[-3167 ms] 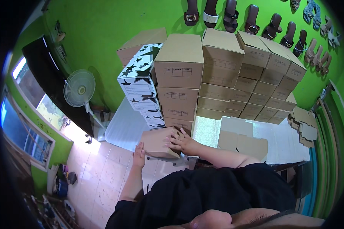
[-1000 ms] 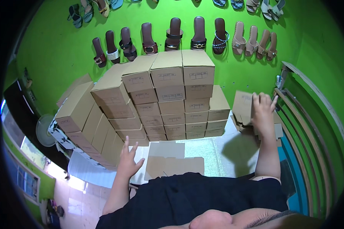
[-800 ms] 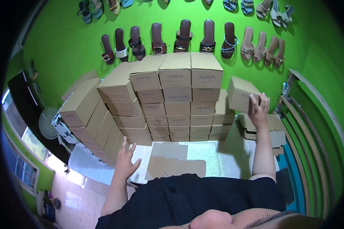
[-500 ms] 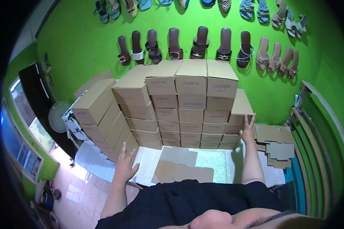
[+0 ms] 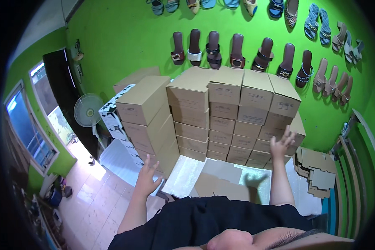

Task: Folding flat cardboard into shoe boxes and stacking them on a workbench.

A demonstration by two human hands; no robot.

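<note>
Brown cardboard shoe boxes (image 5: 223, 110) stand in tall stacks side by side along the back of the white table (image 5: 180, 175). My left hand (image 5: 148, 177) is raised with its fingers spread, in front of the left stack of boxes (image 5: 143, 98), and nothing is in it. On the other side, my right hand (image 5: 282, 143) is lifted before the right-hand stacks, fingers apart and holding nothing. I cannot tell whether either hand touches a box. Flat cardboard pieces (image 5: 218, 181) lie on the table between my forearms.
More folded cardboard (image 5: 318, 171) is piled at the table's right end, by a rack with long rails (image 5: 349, 179). Sandals (image 5: 237, 50) hang in rows on the green wall. To the left are a fan (image 5: 88, 110), a dark door (image 5: 62, 83) and a tiled floor (image 5: 96, 204).
The view has swung left, so the boxes and sandals sit further right in the picture. My right hand has its fingers more spread and casts a shadow on the table. Both hands stay empty.
</note>
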